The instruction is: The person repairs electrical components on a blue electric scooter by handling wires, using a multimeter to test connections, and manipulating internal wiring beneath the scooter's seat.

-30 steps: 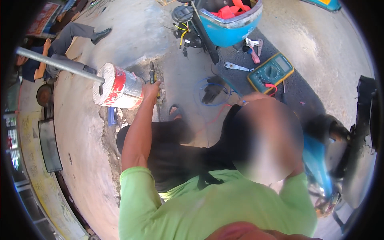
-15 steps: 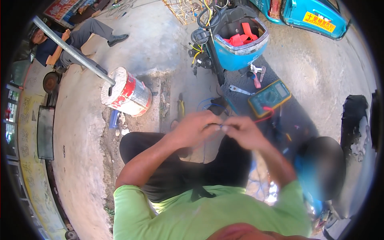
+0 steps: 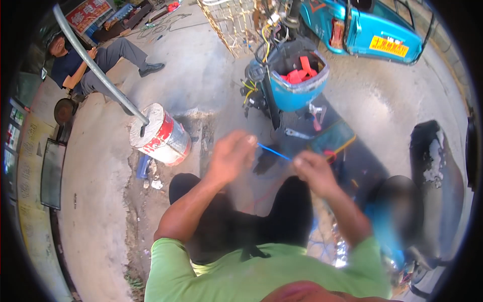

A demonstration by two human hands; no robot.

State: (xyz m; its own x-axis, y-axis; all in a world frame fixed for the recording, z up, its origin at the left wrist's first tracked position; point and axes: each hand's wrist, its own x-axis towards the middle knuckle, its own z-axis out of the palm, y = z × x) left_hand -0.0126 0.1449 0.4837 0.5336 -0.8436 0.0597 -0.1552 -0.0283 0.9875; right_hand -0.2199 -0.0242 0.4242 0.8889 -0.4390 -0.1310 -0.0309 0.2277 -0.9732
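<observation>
A thin blue wire (image 3: 274, 151) runs straight between my two hands over the dark floor mat. My left hand (image 3: 234, 155), slightly blurred, pinches its left end with closed fingers. At its other end, the fingers of my right hand (image 3: 314, 170) are closed on it, near the multimeter. The multimeter (image 3: 336, 138), blue-green with a yellow edge, lies on the mat beyond my right hand. Beside it a wrench (image 3: 298, 133) rests on the mat.
A blue scooter body part (image 3: 299, 93) holding red cloth stands ahead, with loose wiring and a basket (image 3: 226, 22) behind. To the left is a red and white bucket (image 3: 163, 135) with a metal pole (image 3: 95, 68). A person (image 3: 80, 63) reclines farther left. A black seat (image 3: 435, 166) is at right.
My hands have drawn apart from where they met, the left one going left, and the blue wire now shows stretched between them. The whole view has also shifted a little.
</observation>
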